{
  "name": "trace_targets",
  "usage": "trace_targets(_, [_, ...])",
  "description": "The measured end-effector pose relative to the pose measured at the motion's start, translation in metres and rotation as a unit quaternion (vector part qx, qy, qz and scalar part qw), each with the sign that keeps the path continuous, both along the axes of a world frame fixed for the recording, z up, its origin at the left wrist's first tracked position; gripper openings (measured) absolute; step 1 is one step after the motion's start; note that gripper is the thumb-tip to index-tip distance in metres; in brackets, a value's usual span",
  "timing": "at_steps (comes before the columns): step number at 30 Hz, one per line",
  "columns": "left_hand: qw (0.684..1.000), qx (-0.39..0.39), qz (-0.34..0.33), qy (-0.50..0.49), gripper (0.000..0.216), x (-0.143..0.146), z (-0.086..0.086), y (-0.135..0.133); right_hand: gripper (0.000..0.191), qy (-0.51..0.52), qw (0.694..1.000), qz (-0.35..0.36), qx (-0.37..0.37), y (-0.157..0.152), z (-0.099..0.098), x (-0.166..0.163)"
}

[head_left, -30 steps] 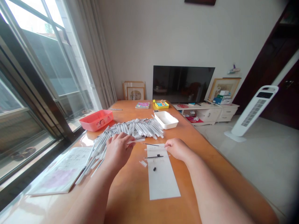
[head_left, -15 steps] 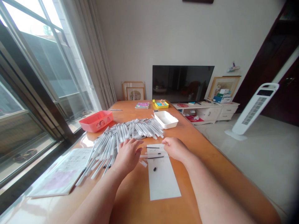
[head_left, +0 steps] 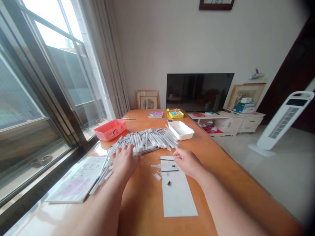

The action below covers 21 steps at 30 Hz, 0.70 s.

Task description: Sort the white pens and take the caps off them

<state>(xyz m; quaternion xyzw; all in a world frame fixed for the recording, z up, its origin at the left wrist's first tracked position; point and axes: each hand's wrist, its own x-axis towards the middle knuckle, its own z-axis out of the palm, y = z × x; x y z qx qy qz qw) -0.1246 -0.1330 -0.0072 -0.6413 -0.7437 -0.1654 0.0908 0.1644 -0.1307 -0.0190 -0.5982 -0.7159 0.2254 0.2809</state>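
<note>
Loosely spread fingers of the left hand [head_left: 125,160] were held at a heap of slim pale pens [head_left: 157,138] on the wooden counter [head_left: 141,200]; the right hand's [head_left: 186,161] were curled together at the paper's [head_left: 179,198] far end, whether gripping anything could not be told.

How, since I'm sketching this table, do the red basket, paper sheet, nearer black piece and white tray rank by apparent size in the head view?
1. Paper sheet
2. Red basket
3. White tray
4. Nearer black piece
</note>
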Motion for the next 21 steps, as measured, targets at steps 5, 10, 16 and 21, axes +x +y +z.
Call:
trace_targets(5, [1.0,-0.026,0.008,0.015,0.04,-0.005,-0.008,0.004,0.014,-0.006,1.0,0.002,0.004,-0.001,0.002,-0.001])
trace_targets(10, [0.999,-0.026,0.034,-0.002,0.037,-0.012,-0.007,0.006,0.013,-0.002,1.0,0.005,0.011,-0.001,0.002,-0.002])
trace_targets(16, [1.0,-0.028,0.007,-0.003,0.02,-0.014,-0.007,0.005,0.014,0.002,1.0,0.011,0.012,-0.001,0.004,-0.003])
trace_targets(21, [1.0,-0.008,-0.012,-0.015,0.023,-0.01,-0.001,0.002,0.014,0.011,1.0,0.014,0.014,-0.001,0.003,-0.002])
